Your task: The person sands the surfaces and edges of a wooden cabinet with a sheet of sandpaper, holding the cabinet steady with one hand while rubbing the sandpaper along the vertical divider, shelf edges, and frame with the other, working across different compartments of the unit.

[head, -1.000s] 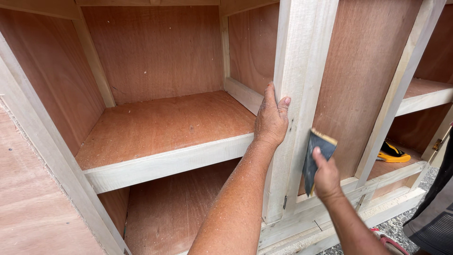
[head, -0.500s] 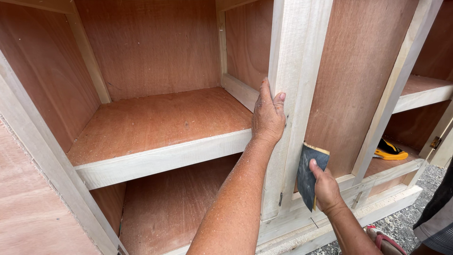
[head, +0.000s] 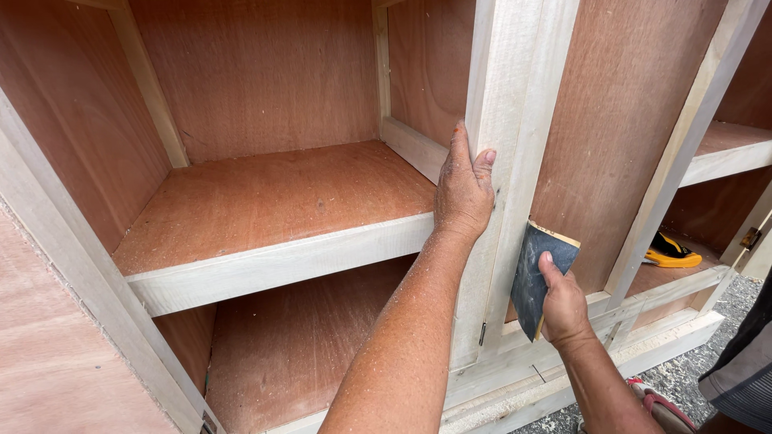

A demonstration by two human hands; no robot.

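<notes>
Left hand (head: pixel 464 189) flat, open on pale cabinet post (head: pixel 515 120); right hand (head: pixel 563 304) grips dark sandpaper sheet (head: pixel 537 273) against the post's right edge.

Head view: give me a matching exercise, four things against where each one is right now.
Things:
1. left hand
2. right hand
3. sandpaper
4. yellow tool

Places:
A. lying in the lower right compartment
B. flat against the pale upright post
C. held against the door's frame
D. gripping the dark sheet, low by the door panel

Pairs: 1-B, 2-D, 3-C, 4-A
</notes>
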